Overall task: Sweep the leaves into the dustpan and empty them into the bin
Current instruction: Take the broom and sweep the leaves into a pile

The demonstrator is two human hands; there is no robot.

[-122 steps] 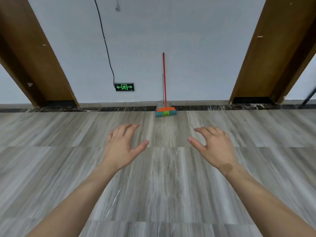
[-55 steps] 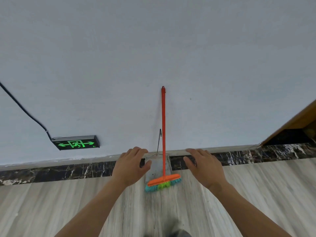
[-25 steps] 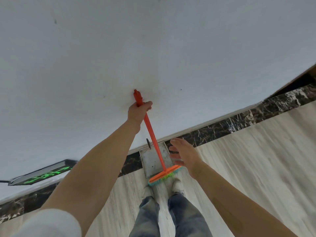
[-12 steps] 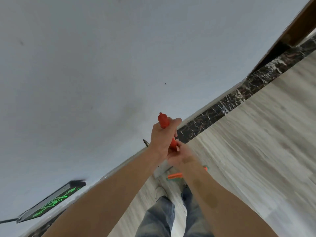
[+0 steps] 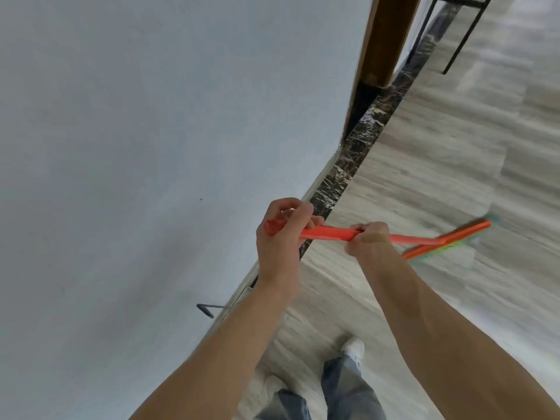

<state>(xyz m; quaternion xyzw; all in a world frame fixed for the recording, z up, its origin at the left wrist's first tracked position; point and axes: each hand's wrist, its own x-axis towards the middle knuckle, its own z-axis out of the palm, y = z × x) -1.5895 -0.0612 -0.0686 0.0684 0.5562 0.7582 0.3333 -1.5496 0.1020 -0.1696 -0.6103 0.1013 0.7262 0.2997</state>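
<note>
Both hands clenched round smooth orange plastic broom [image 5: 327,233] pole: left hand [image 5: 280,237] at its tip, right hand [image 5: 368,239] lower. Bristled head blurred above grey wood-grain floor [image 5: 424,165]. Dustpan's wire handle [image 5: 209,309] against white wall [image 5: 151,116].

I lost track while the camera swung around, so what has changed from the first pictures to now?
The broom left the wall: the left hand took its handle top, then the right hand closed lower down. It now lies near level, with the head out over the floor to the right. The dustpan stays against the wall.
</note>
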